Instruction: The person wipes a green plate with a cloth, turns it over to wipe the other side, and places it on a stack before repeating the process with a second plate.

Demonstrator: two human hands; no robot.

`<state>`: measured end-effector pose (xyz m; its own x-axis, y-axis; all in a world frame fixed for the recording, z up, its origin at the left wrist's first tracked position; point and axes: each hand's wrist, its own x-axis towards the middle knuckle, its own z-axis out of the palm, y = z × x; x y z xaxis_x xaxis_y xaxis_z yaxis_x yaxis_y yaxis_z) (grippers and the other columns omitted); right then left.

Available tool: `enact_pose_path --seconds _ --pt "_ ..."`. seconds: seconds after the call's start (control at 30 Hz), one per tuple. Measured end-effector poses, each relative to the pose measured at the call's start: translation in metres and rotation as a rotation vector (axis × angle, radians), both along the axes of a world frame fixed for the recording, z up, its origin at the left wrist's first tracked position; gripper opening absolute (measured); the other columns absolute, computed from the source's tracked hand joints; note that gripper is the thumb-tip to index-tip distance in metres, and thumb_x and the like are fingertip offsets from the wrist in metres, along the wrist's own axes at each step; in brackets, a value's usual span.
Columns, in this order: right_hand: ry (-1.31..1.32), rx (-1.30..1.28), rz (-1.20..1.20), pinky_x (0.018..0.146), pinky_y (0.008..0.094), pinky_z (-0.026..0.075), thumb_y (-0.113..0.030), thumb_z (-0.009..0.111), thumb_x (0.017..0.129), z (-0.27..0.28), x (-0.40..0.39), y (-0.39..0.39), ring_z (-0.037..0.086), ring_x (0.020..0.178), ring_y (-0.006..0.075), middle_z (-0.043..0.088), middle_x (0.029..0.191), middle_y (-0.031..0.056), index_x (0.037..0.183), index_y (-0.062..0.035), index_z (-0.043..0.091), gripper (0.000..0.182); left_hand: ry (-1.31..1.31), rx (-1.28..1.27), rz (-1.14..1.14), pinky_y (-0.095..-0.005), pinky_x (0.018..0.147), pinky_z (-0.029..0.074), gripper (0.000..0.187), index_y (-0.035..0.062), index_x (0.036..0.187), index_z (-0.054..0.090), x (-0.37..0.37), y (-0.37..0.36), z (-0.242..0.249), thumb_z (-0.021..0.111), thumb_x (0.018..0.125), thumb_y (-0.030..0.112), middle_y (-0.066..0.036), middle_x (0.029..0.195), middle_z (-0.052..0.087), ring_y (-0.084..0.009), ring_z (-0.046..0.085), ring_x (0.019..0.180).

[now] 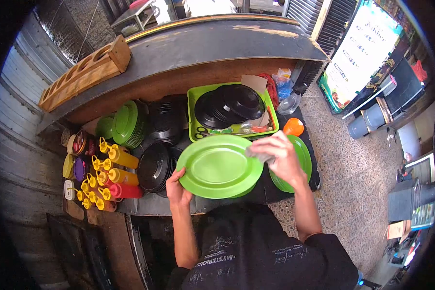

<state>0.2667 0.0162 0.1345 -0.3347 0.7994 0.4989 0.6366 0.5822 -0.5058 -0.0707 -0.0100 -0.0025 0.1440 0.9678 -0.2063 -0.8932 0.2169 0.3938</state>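
Observation:
A green oval plate [220, 166] is held up over the dark counter, its inner face toward the camera. My left hand [179, 187] grips its left edge, thumb on the rim. At the plate's right edge, my right hand [279, 158] is closed on a greyish cloth [260, 155] that touches the rim. Under and to the right of that hand lies another green plate [299, 162] on the counter. Part of a further green plate shows below the held one. Behind the held plate stands a green tray [193, 108] with black plates [229, 104] in it.
Black plate stacks [154, 166] and green plate stacks [126, 123] stand left, beside yellow and red squeeze bottles [123, 157]. An orange object [293, 126] sits right of the tray. A raised shelf [203, 43] with a wooden holder [89, 72] runs behind.

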Motion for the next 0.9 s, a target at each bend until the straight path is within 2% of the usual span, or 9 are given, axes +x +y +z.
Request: enact_pose_path --seconds 0.03,0.1,0.13,0.2,0.33,0.6,0.73,0.8,0.9 --pt "-0.002 0.000 0.004 0.092 0.0354 0.055 0.010 0.076 0.069 -0.006 0.001 0.002 0.065 0.099 0.0217 0.079 0.111 -0.0008 0.105 -0.0150 0.083 0.044 -0.002 0.000 0.004 -0.0495 0.107 0.055 0.044 -0.0085 0.143 0.052 0.005 0.000 0.004 0.048 0.104 0.012 -0.026 0.138 0.064 -0.0367 0.068 0.123" --pt "0.057 0.028 -0.294 0.096 0.0381 0.054 0.008 0.076 0.076 -0.016 0.001 0.005 0.067 0.107 0.0267 0.076 0.118 0.0066 0.113 -0.0094 0.080 0.041 -0.019 0.003 0.055 -0.0506 0.112 0.051 0.043 -0.0050 0.146 0.051 0.015 -0.001 0.014 0.047 0.108 0.016 -0.021 0.143 0.061 -0.0356 0.063 0.130" --pt "0.056 0.028 -0.296 0.096 0.0381 0.054 0.008 0.076 0.076 -0.026 -0.003 0.008 0.067 0.107 0.0267 0.076 0.118 0.0066 0.113 -0.0094 0.080 0.041 -0.020 0.004 0.053 -0.0506 0.112 0.051 0.043 -0.0050 0.146 0.051 0.021 -0.003 0.019 0.047 0.108 0.016 -0.021 0.143 0.061 -0.0356 0.063 0.130" --pt "0.333 -0.056 -0.438 0.100 0.0411 0.053 0.003 0.077 0.082 -0.053 -0.016 0.012 0.068 0.112 0.0317 0.073 0.123 0.0131 0.122 -0.0046 0.075 0.041 -0.003 0.005 0.051 -0.0474 0.116 0.047 0.045 -0.0002 0.152 0.045 0.038 -0.006 0.025 0.045 0.112 0.020 -0.015 0.151 0.056 -0.0320 0.056 0.138" --pt "0.210 0.036 -0.460 0.104 0.0441 0.050 -0.003 0.078 0.083 -0.089 -0.043 0.019 0.064 0.118 0.0360 0.067 0.126 0.0152 0.128 -0.0023 0.071 0.046 0.072 0.065 -0.014 -0.0472 0.116 0.047 0.051 0.0021 0.156 0.041 0.071 -0.015 0.037 0.045 0.114 0.030 -0.014 0.153 0.053 -0.0303 0.054 0.140" --pt "0.291 -0.004 -0.233 0.101 0.0449 0.051 0.004 0.075 0.077 -0.066 -0.105 0.002 0.061 0.115 0.0379 0.066 0.136 0.0169 0.139 -0.0004 0.066 0.063 0.113 0.003 -0.135 -0.0465 0.119 0.042 0.059 0.0093 0.158 0.042 0.081 -0.021 0.024 0.039 0.113 0.048 -0.009 0.156 0.052 -0.0278 0.051 0.142" --pt "0.235 0.017 -0.101 0.101 0.0425 0.052 0.008 0.070 0.071 -0.066 -0.125 -0.009 0.063 0.111 0.0349 0.065 0.144 0.0153 0.139 -0.0028 0.067 0.069 0.021 -0.024 -0.119 -0.0453 0.119 0.041 0.065 0.0118 0.158 0.042 0.088 -0.019 0.032 0.037 0.111 0.057 -0.006 0.155 0.052 -0.0249 0.050 0.143" --pt "0.217 -0.098 0.067 0.100 0.0421 0.052 0.007 0.070 0.070 -0.064 -0.127 -0.017 0.063 0.108 0.0337 0.064 0.146 0.0135 0.139 -0.0047 0.068 0.070 -0.026 0.018 -0.063 -0.0454 0.120 0.038 0.071 0.0130 0.159 0.042 0.084 -0.019 0.034 0.036 0.109 0.063 -0.006 0.157 0.051 -0.0246 0.047 0.145" --pt "0.158 -0.081 0.190 0.100 0.0407 0.052 0.007 0.070 0.069 -0.069 -0.126 -0.022 0.061 0.108 0.0322 0.064 0.147 0.0096 0.137 -0.0061 0.070 0.069 0.009 0.050 0.015 -0.0424 0.113 0.046 0.069 0.0104 0.152 0.049 0.076 -0.011 0.030 0.039 0.109 0.062 -0.008 0.147 0.058 -0.0242 0.057 0.135"
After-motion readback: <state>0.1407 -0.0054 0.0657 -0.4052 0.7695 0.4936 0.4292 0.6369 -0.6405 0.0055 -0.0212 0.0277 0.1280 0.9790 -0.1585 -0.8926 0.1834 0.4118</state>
